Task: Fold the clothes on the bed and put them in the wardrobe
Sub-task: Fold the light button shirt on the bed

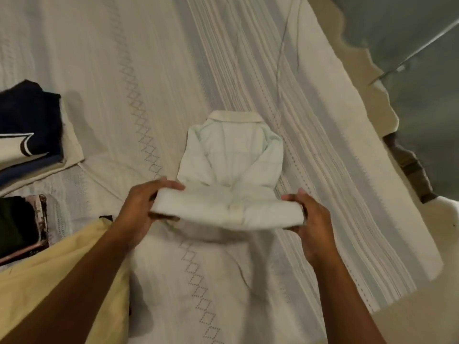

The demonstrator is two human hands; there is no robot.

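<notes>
yellow cloth (49, 281) lay closest, under the left forearm at the bed's near edge. just beyond, the left hand (141, 202) and the right hand (313, 219) each grasped one end of the doubled-over lower part of the white shirt (231, 155), fingers (169, 184) wrapped round the fold. the shirt lay mid-bed (223, 58), collar pointing away, sleeves folded in across its back. to fold it well, both ends probably needed to travel forward together and level, so the fold landed square below the collar without pulling the sleeves open. off to the left sat a dark pile (17, 224) and, farther on, a navy folded stack (29, 120).
</notes>
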